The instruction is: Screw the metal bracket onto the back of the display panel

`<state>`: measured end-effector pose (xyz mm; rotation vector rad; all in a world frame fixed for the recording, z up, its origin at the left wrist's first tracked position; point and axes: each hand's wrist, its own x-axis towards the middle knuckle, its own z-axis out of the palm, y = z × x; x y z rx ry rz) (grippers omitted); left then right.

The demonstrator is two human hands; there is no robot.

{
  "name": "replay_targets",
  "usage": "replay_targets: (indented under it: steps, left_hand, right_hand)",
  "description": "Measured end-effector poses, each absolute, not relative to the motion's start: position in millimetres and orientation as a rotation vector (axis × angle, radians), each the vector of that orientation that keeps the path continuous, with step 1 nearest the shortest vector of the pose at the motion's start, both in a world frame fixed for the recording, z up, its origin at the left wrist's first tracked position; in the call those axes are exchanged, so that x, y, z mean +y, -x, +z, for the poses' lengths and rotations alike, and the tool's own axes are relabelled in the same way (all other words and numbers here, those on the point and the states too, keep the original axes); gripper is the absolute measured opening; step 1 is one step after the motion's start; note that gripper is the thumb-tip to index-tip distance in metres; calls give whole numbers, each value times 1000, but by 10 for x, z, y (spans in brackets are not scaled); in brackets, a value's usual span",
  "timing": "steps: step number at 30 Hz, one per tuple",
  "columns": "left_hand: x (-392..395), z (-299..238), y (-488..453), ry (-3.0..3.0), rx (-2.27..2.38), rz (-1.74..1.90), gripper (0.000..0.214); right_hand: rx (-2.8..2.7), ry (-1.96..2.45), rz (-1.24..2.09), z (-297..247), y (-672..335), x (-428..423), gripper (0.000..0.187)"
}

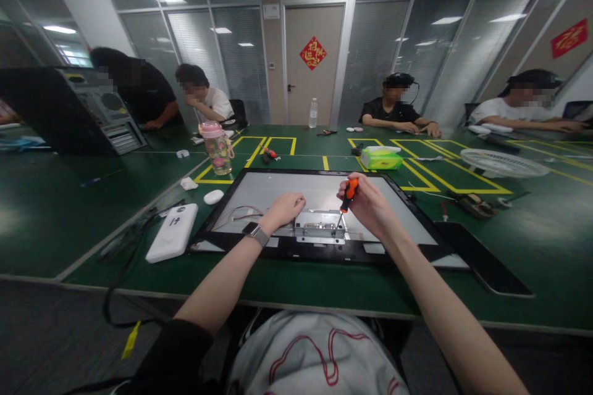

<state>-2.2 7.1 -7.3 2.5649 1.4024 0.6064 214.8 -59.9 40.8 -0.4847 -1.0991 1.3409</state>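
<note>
My right hand [368, 203] grips an orange-and-black screwdriver [349, 192] by its handle. The shaft slants down, with its tip at the right end of a silver metal bracket [319, 231]. This bracket sits near the front edge of a large flat display panel [250, 191], which has a black frame and a pale grey back and lies flat on the table. At the bracket's upper left, my left hand [283, 208] rests with curled fingers pressed together; what they hold, if anything, is hidden. Thin wires [238, 213] run across the panel left of that hand.
On the green table [278, 287] are a white power bank [172, 233], a pink-lidded bottle [217, 148], a green tissue pack [380, 158], a white round grille [503, 162] and a dark flat slab [482, 257]. A computer tower [111, 105] stands left. Several people sit opposite.
</note>
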Motion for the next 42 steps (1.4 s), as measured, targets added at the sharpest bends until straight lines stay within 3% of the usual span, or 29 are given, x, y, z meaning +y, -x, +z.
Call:
replay_targets:
  steps: [10,28,35,42]
  left_hand:
    - [86,-92,26,-2570,1405,616,30]
    - [80,-79,19,-2581,1405,603,30]
    - [50,-53,10,-2569,1422,599,30]
    - [57,-61,18,-2571,1407,610,31]
  right_hand:
    - [-1064,514,1368,416,-2146,-629,28]
    - [-1071,412,1433,423,-2128,-643,18]
    - [-1113,466,1402,411,-2142,-637,26]
    - [-1078,459,1390,418,-2138,-659,23]
